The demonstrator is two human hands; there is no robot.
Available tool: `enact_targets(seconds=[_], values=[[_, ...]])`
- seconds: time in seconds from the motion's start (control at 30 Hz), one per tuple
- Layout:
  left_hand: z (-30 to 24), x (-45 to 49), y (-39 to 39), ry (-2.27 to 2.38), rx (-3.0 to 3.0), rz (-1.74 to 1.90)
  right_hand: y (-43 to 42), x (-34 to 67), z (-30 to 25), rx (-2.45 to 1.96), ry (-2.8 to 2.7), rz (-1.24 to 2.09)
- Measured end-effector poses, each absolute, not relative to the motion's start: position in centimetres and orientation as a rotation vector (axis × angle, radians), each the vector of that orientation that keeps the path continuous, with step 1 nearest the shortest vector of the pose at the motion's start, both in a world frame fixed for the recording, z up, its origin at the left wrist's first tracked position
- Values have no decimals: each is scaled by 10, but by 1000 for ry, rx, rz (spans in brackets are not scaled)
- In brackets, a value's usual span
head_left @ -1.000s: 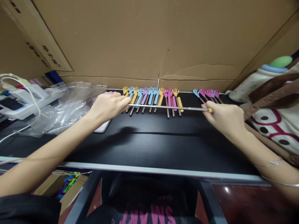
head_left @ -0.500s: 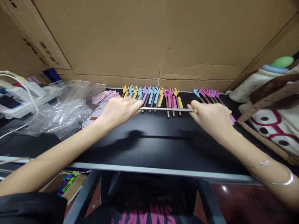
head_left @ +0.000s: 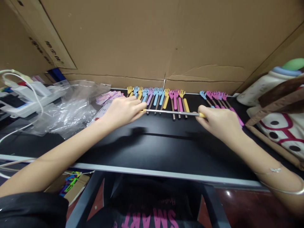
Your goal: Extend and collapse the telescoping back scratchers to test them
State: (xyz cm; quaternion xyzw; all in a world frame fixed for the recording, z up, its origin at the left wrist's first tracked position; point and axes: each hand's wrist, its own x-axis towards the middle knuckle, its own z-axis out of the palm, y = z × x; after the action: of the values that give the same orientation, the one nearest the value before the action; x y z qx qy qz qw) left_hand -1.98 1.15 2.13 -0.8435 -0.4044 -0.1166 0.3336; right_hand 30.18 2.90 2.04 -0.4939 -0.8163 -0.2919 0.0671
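Note:
A telescopic back scratcher with a silver rod and yellow ends is stretched level above the black table. My left hand is closed round one end of it, with a bit of yellow showing at the fingers. Round the yellow part at the other end, my right hand is closed too. Behind the rod lies a row of back scratchers in yellow, blue, purple and pink. A smaller group of back scratchers lies behind my right hand, partly covered by it.
Left of my hand are a phone, pink patterned packets, crumpled clear plastic bags and a white power strip with cables. At right stand a white bottle and a cloth bag. Cardboard walls the back.
The view has shifted slightly. Yellow now shows at my left fingers, and more of the yellow part shows at my right fingers. Both hands still hold the back scratcher.

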Motion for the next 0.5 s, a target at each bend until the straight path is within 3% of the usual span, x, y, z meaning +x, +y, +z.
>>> enact_targets(seconds=[0.5], values=[[16, -26, 19, -1192, -2071, -117, 38, 332, 11, -1589, -2474, -865]])
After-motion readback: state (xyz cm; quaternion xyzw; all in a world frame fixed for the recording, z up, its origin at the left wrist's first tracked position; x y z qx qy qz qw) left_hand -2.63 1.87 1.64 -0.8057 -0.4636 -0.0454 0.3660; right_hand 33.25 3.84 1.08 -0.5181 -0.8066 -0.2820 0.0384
